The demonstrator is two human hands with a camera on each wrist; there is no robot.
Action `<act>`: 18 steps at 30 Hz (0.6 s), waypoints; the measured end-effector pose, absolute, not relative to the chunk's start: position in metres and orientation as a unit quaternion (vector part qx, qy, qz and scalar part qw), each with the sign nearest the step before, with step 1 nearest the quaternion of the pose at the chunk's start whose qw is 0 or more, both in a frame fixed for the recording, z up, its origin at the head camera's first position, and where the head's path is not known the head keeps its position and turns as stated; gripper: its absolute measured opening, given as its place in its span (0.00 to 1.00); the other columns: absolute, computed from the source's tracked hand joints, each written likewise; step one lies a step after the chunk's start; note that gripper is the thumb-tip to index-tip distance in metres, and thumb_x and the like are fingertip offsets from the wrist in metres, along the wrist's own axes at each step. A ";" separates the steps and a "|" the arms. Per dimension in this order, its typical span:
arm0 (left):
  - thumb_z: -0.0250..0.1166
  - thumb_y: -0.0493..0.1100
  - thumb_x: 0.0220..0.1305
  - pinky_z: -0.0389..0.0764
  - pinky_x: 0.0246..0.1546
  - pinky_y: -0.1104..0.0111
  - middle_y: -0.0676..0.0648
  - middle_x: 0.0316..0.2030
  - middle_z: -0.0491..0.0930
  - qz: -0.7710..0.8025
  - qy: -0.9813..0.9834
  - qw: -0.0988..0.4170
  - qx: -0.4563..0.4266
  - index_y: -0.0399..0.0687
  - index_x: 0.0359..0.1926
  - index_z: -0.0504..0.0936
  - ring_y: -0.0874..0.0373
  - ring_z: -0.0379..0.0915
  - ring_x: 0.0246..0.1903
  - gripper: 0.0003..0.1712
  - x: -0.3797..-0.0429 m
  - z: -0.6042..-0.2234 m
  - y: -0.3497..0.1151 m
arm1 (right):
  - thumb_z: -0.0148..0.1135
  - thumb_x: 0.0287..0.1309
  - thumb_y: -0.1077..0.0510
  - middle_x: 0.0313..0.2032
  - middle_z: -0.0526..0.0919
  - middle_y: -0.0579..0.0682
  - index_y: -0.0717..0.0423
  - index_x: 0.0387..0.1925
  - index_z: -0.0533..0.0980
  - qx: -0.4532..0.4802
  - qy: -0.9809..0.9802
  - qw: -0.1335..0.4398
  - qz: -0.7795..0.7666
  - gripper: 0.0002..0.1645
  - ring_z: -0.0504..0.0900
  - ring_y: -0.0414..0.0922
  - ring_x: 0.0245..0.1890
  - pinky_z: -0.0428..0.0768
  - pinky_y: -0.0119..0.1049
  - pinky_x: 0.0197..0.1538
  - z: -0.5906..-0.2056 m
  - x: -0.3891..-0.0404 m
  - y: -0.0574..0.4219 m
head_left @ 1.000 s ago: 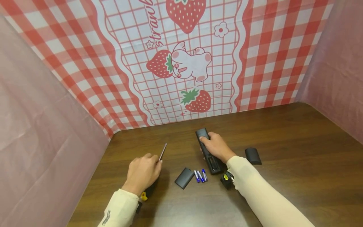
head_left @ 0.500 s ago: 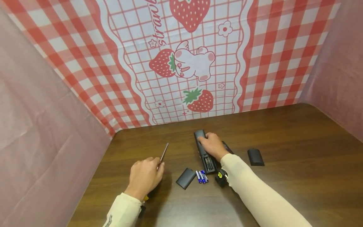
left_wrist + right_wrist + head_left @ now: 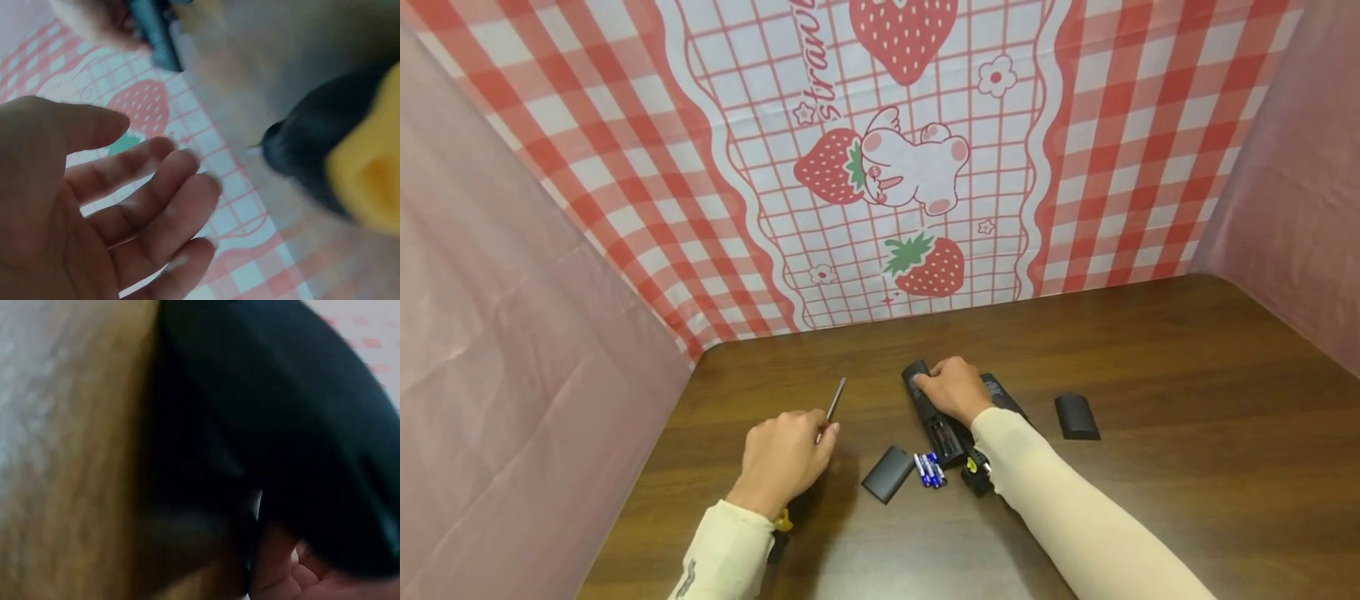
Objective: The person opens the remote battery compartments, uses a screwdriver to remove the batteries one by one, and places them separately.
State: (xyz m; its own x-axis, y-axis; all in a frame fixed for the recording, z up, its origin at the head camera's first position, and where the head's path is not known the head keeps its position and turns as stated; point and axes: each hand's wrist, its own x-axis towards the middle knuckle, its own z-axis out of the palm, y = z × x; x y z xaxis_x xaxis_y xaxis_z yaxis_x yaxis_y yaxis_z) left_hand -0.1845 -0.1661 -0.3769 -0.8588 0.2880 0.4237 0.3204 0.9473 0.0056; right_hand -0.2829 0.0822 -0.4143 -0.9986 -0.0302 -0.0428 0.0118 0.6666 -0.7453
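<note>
My right hand (image 3: 955,388) grips a black remote control (image 3: 917,385) in the head view, thumb on its back. The remote's battery compartment (image 3: 947,435) lies uncovered at the near end; whether it holds batteries is unclear. A second dark remote (image 3: 1000,393) shows partly behind that hand. In the left wrist view, my left hand (image 3: 131,212) has its fingers relaxed and holds nothing. Beside it appears a screwdriver with a black and yellow handle (image 3: 312,144); its metal shaft (image 3: 837,398) reaches past the hand. Dark plastic blurs most of the right wrist view.
Several blue-and-white batteries (image 3: 930,471) lie near the remote's lower end. Left of them is a flat black battery cover (image 3: 889,475), and a curved one (image 3: 1077,416) sits at the right. The wooden table (image 3: 1195,375) meets a strawberry-print cloth (image 3: 820,167) at the back.
My right hand has shifted left and toward me with the remote, and the second remote has come into sight behind it. My left hand has barely moved.
</note>
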 end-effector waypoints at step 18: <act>0.64 0.57 0.66 0.71 0.18 0.57 0.53 0.23 0.81 -0.055 -0.986 0.105 -0.121 0.57 0.32 0.85 0.51 0.77 0.21 0.13 -0.197 -0.372 -0.160 | 0.63 0.63 0.49 0.25 0.80 0.55 0.58 0.17 0.77 -0.039 0.956 0.012 -0.291 0.23 0.76 0.50 0.24 0.76 0.45 0.32 -0.410 -0.278 0.079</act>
